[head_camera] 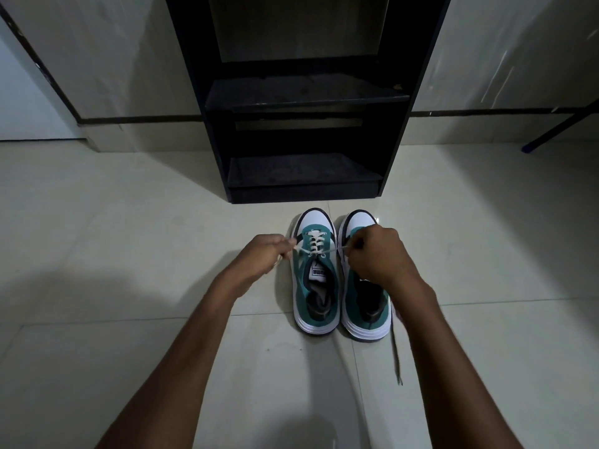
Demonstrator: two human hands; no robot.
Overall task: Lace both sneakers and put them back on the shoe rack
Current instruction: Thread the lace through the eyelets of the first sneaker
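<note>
Two green, white and black sneakers stand side by side on the floor, toes toward the rack. The left sneaker (316, 280) has a white lace (316, 244) threaded through its eyelets. My left hand (267, 254) grips one end of that lace at the shoe's left side. My right hand (376, 254) grips the other end, hovering over the right sneaker (366, 312) and hiding its front. The two ends are pulled taut sideways. A loose grey lace (396, 354) trails on the floor beside the right sneaker's heel. The black shoe rack (304, 102) stands just behind, shelves bare.
Pale floor tiles (129, 241) surround the shoes. A wall with a dark skirting strip runs behind the rack. A dark slanted bar with a blue foot (531, 146) touches the floor at the far right. A white door panel sits at the far left.
</note>
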